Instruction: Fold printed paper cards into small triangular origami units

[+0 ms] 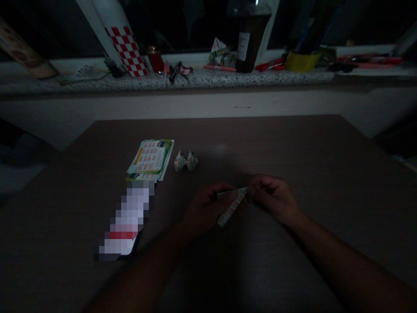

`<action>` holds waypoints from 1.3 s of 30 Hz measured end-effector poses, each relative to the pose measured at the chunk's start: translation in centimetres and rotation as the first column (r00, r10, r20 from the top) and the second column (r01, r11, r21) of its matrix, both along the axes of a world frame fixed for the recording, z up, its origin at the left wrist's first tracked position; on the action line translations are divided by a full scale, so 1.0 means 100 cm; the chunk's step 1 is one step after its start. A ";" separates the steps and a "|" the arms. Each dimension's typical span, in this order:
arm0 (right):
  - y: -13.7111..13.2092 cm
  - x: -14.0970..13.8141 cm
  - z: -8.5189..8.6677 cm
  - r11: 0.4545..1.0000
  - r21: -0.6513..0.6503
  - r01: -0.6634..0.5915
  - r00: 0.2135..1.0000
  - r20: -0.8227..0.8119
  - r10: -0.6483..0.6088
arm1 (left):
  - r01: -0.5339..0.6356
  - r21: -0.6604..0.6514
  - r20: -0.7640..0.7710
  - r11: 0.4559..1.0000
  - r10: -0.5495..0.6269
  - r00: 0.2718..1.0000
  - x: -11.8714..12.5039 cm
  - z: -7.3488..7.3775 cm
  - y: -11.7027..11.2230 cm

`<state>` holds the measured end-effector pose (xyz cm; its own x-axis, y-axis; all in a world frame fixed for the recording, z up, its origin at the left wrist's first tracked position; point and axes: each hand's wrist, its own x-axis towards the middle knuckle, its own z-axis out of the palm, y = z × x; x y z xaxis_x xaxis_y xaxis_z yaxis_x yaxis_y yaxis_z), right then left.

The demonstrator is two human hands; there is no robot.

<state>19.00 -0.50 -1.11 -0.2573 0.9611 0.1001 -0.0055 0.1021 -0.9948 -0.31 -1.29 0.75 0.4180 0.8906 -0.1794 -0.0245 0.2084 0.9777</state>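
Observation:
Both hands meet over the dark wooden table (pixel 293 143), pinching a narrow folded strip of printed paper (pixel 232 208). My left hand (pixel 205 208) grips the strip's left side with curled fingers. My right hand (pixel 273 198) pinches its upper right end. Two small folded paper pieces (pixel 185 161) sit on the table just beyond the hands. To their left lies a stack of printed paper sheets (pixel 151 160).
A blurred flat object (pixel 125 226) lies left of my left arm. The stone windowsill (pixel 228 79) behind holds a red-and-white checkered container (pixel 127 50), a dark bottle (pixel 249 45), a yellow cup (pixel 301 61), pens and small clutter. The scene is dim.

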 end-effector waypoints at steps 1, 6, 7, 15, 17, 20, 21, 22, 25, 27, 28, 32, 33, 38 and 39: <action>0.002 0.001 -0.003 0.999 -0.048 -0.015 0.999 -0.047 0.013 | -0.003 0.011 0.013 1.000 0.003 1.000 -0.002 0.001 0.001; 0.009 0.004 -0.015 0.982 -0.178 -0.065 0.977 -0.213 0.026 | -0.057 0.181 -0.038 0.982 0.064 0.997 -0.011 0.002 0.007; 0.009 0.004 -0.016 0.981 -0.186 -0.055 0.974 -0.227 0.012 | -0.049 0.181 -0.055 0.982 0.060 0.997 -0.012 0.001 0.007; 0.008 0.000 -0.007 0.988 -0.117 0.098 0.990 -0.086 -0.108 | 0.055 0.144 -0.314 0.988 -0.007 0.949 -0.011 -0.002 0.006; 0.008 -0.001 -0.003 0.983 -0.041 0.179 0.984 -0.012 -0.180 | 0.056 0.161 -0.320 0.985 -0.001 0.947 -0.011 0.001 0.007; 0.006 0.000 0.001 0.978 0.087 0.189 0.978 0.078 -0.196 | 0.067 0.174 -0.329 0.982 -0.006 0.944 -0.012 0.003 0.009; 0.006 0.000 0.002 0.980 0.112 0.163 0.978 0.109 -0.175 | 0.069 0.182 -0.330 0.981 -0.006 0.944 -0.013 0.003 0.010; 0.005 0.001 0.003 0.983 0.126 0.136 0.979 0.134 -0.153 | 0.063 0.193 -0.331 0.979 0.005 0.944 -0.013 0.002 0.011; 0.004 0.003 0.003 0.990 0.123 0.069 0.981 0.170 -0.089 | 0.005 0.238 -0.336 0.971 0.077 0.939 -0.013 0.003 0.013; 0.003 0.003 0.003 0.994 0.111 0.011 0.980 0.196 -0.033 | -0.019 0.269 -0.346 0.963 0.115 0.931 -0.012 0.005 0.012; 0.002 0.002 0.003 0.994 0.107 -0.022 0.978 0.211 -0.001 | -0.012 0.282 -0.356 0.959 0.116 0.927 -0.012 0.006 0.012; 0.000 0.000 0.001 0.983 0.107 -0.148 0.965 0.233 0.120 | 0.045 0.303 -0.356 0.952 0.069 0.932 -0.009 0.007 0.008; 0.000 -0.001 0.001 0.982 0.107 -0.154 0.967 0.219 0.128 | 0.035 0.305 -0.336 0.952 0.073 0.939 -0.009 0.007 0.008; 0.002 0.001 -0.003 0.996 0.083 -0.046 0.990 0.133 0.034 | -0.221 0.324 -0.169 0.920 0.286 0.943 -0.012 0.001 0.010; 0.002 0.001 -0.003 0.995 0.083 -0.048 0.991 0.132 0.037 | -0.251 0.323 -0.157 0.913 0.313 0.937 -0.012 0.001 0.011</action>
<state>19.14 -0.32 -1.38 -0.3138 0.9383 0.1451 0.1173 0.1899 -0.9748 -1.52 -0.23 0.87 0.1245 0.9907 0.0545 0.1633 -0.0746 0.9838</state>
